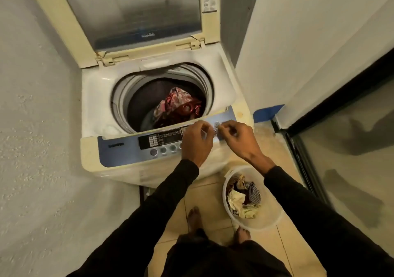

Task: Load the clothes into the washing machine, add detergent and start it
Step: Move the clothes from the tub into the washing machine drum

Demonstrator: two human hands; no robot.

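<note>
Rough grey wall [32, 106] fills the left side of the view, seen from above by someone standing at a top-loading washing machine [93, 110]. The machine stands upright in a corner, its front towards the person and its long axis running up and away from the viewer. Its lid [132, 16] is raised and leans back against the far wall, hinged at the rear edge.

Inside the round drum [128, 89], patterned red and pink clothes [179, 106] lie heaped towards the right of the tub.

Along the machine's near edge runs a blue control panel [119, 148], stretching left to right, with a dark display and a row of round buttons [163, 149].

Both hands meet over the right part of this panel. The left hand [197, 140] has its fingers curled together, fingertips pinched near those of the other. The right hand [236, 138] is likewise curled, fingertips drawn together beside a round button [217, 124]; whether either hand clamps anything small cannot be told. Black sleeves [162, 202] cover both arms.

On the tiled floor [204, 202], below the right forearm and just beside the machine's front right corner, sits a pale round basket [264, 221] holding more crumpled clothing [243, 197]. Bare feet [194, 215] show near it. A dark-framed glass door [351, 159] stands at the far right.
</note>
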